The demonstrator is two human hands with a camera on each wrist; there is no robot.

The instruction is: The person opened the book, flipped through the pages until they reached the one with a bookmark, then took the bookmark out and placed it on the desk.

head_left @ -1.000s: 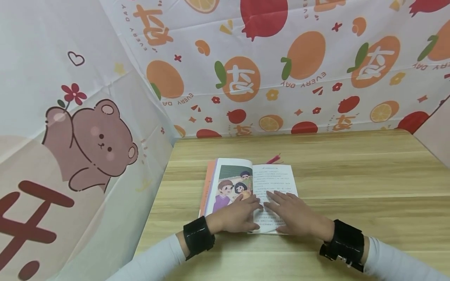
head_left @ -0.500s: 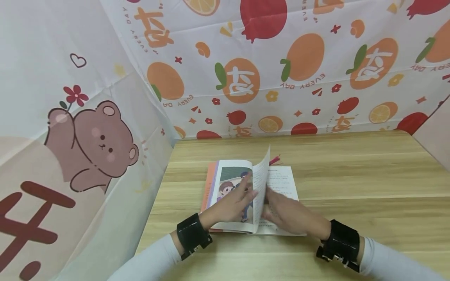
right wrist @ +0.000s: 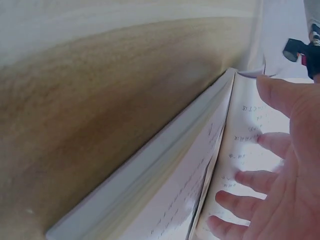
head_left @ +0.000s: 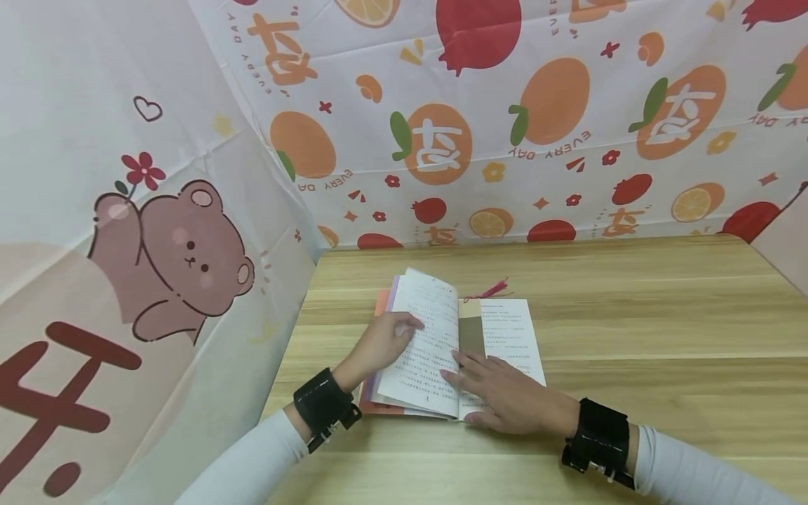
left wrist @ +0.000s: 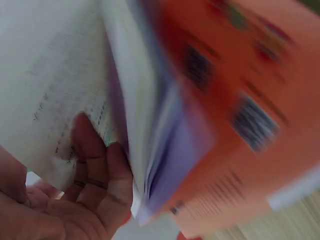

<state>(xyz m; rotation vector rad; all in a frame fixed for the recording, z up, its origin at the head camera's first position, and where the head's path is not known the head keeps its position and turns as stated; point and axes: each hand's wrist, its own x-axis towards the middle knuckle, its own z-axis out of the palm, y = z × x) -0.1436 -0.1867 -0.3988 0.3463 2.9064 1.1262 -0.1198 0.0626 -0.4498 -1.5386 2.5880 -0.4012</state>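
An open book (head_left: 505, 337) lies on the wooden table, its left side showing a slightly raised page (head_left: 432, 344) of printed text. Over the left edge of that page is my left hand (head_left: 381, 344), fingers loosely bent, thumb and index finger over the text. In the left wrist view, bent fingers (left wrist: 95, 160) lie close against the printed page, beside the blurred page edges. My right hand (head_left: 505, 389) rests low on the right side of the book near the gutter. The right wrist view shows its fingers (right wrist: 255, 177) spread over the text.
An orange cover (left wrist: 270, 105) with printed codes shows under the pages. A pink tassel (head_left: 492, 289) sticks out above the book. The wooden table (head_left: 631, 315) extends to a fruit-print cloth (head_left: 492, 140) behind, with a bear-print cloth (head_left: 189, 252) at the left.
A page rose from the right side and turned over to the left, covering the illustration. My left hand moved left and up with it; the right hand settled near the gutter.
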